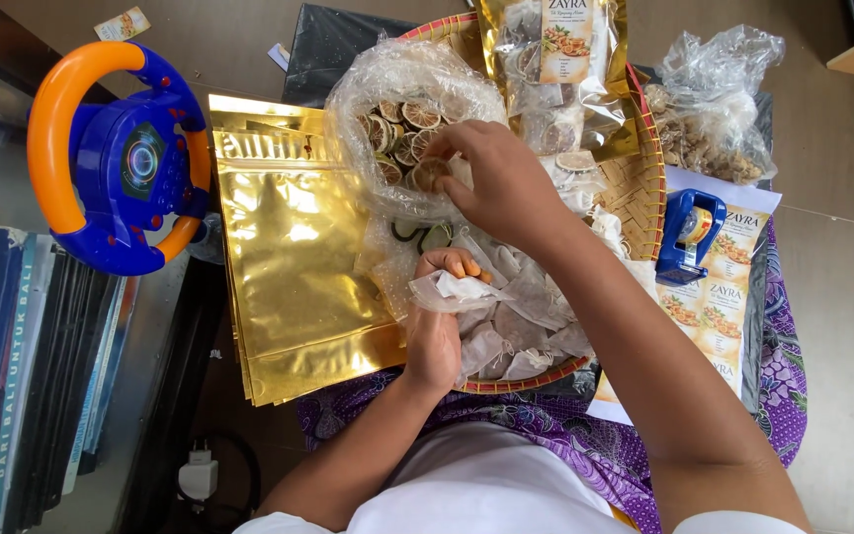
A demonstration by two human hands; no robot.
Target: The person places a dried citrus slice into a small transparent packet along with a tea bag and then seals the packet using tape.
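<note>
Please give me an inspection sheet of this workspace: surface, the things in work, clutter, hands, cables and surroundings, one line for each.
Surface: woven tray on the person's lap, over purple patterned cloth.
Things in work: clear bag of dried citrus slices; small white pouch; more white pouches heaped in the tray.
Clutter: stack of gold pouches, filled gold pack, bag of dried pieces, blue tape dispenser, label sheet.
Hands: left hand holds the small white pouch; right hand pinches a slice at the bag's mouth.
Cables: white plug and dark cord on the floor.
Surroundings: toy steering wheel, books.
</note>
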